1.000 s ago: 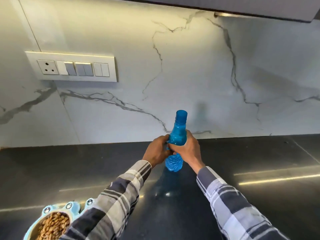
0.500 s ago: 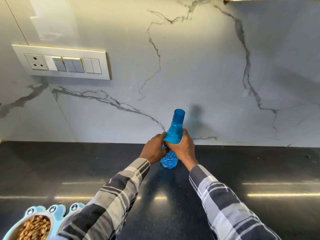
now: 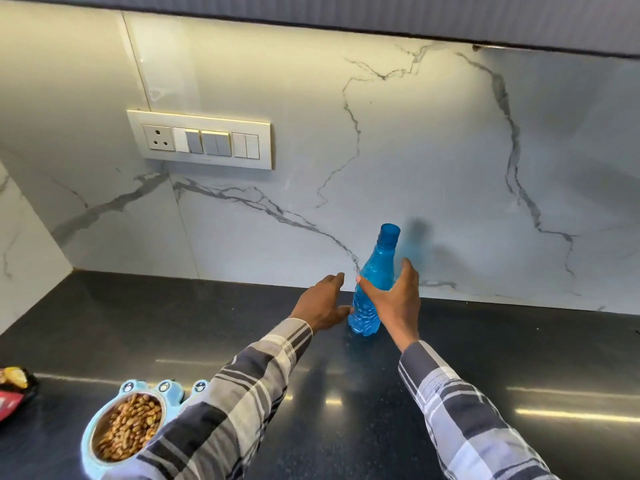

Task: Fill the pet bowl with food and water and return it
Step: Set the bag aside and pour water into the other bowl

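Observation:
A blue plastic water bottle [image 3: 375,271] with its cap on stands upright on the black counter [image 3: 485,341], close to the marble wall. My right hand [image 3: 394,299] is spread in front of it, thumb against the bottle's left side, fingers lifted off its right side. My left hand [image 3: 323,303] hovers just left of the bottle's base with fingers apart, holding nothing. The light-blue pet bowl [image 3: 104,441] sits at the near left; its steel dish holds brown kibble [image 3: 128,427]. My left sleeve hides the bowl's right part.
A dark food packet [image 3: 14,393] lies at the far left edge of the counter. A switch and socket panel [image 3: 201,140] is on the marble wall, under an overhead cabinet. The wall turns a corner at the left.
Both hands were clasped around the bottle; now the left hand has come off it and the right hand has loosened and spread. The view has tilted up and shifted left, showing more of the bowl.

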